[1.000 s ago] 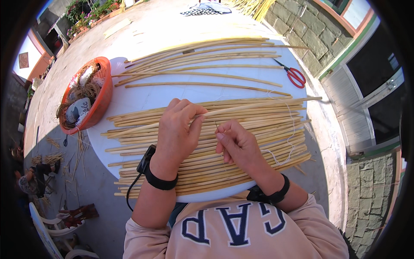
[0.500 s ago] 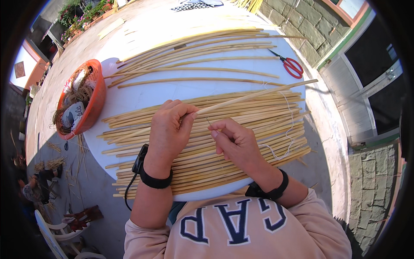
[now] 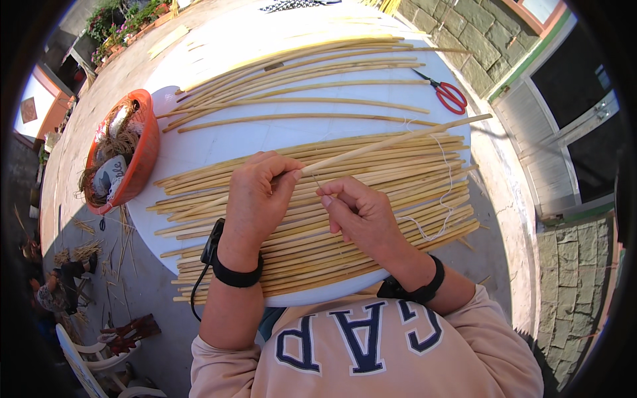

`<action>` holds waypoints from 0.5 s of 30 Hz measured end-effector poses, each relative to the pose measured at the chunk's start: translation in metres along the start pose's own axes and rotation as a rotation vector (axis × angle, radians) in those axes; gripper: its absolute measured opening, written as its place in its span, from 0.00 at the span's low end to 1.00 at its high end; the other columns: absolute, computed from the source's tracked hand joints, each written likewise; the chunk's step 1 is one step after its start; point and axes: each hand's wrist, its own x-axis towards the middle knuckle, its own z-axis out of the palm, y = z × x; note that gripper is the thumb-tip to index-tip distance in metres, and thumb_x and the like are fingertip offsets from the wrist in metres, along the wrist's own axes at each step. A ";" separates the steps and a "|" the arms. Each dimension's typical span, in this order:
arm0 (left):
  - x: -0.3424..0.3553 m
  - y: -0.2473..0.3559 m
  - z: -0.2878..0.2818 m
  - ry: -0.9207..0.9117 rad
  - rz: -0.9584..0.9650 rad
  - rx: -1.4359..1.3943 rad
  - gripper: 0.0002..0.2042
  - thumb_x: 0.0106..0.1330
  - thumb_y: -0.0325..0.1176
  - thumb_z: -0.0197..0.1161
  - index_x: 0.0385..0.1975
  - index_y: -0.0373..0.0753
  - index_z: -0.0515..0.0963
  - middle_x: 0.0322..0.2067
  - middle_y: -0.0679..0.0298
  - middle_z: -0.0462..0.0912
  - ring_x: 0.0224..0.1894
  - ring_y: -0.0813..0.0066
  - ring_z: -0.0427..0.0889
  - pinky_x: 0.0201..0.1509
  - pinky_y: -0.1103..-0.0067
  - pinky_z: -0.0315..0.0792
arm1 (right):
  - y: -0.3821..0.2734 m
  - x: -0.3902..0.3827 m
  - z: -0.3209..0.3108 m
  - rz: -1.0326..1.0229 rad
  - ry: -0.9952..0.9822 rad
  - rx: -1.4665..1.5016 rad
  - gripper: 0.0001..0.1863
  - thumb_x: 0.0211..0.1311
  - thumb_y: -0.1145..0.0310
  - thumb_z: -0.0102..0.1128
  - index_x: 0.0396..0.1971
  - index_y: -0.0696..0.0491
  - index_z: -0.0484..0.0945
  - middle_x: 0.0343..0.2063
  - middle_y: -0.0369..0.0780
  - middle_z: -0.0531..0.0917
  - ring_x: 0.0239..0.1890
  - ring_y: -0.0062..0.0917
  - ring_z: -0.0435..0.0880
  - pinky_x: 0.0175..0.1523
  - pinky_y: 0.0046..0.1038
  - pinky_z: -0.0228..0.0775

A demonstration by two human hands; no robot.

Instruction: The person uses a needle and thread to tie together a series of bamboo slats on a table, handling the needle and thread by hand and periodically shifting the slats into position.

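Observation:
My left hand (image 3: 264, 192) is closed around a pale reed stalk (image 3: 398, 140), pinching it between thumb and fingers. The stalk slants up to the right above a row of similar stalks (image 3: 371, 232) laid side by side. Close beside it, my right hand (image 3: 358, 211) pinches a thin needle (image 3: 316, 180) between thumb and forefinger. The needle's tip points up at the stalk's lower edge; whether it has gone in is too small to tell. A loose white thread (image 3: 450, 176) loops over the stalks right of my right hand.
A white round table (image 3: 166, 142) carries the stalks. Farther back lie more loose stalks (image 3: 292, 83) and red-handled scissors (image 3: 450, 98). An orange basket (image 3: 147, 149) of fibre and bundles stands at the left. A white chair (image 3: 83, 358) is at lower left, a stone wall (image 3: 574, 285) at right.
The needle in my right hand has come slightly nearer the stalk's underside. My left hand keeps its grip on the stalk. The whole view has shifted a little.

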 end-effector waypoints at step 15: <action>-0.001 -0.002 -0.001 -0.100 -0.064 -0.013 0.07 0.56 0.18 0.61 0.34 0.30 0.81 0.26 0.61 0.79 0.29 0.77 0.76 0.35 0.81 0.69 | -0.002 0.000 0.000 0.012 0.018 0.027 0.05 0.64 0.74 0.54 0.37 0.59 0.75 0.12 0.33 0.73 0.16 0.11 0.72 0.21 0.16 0.62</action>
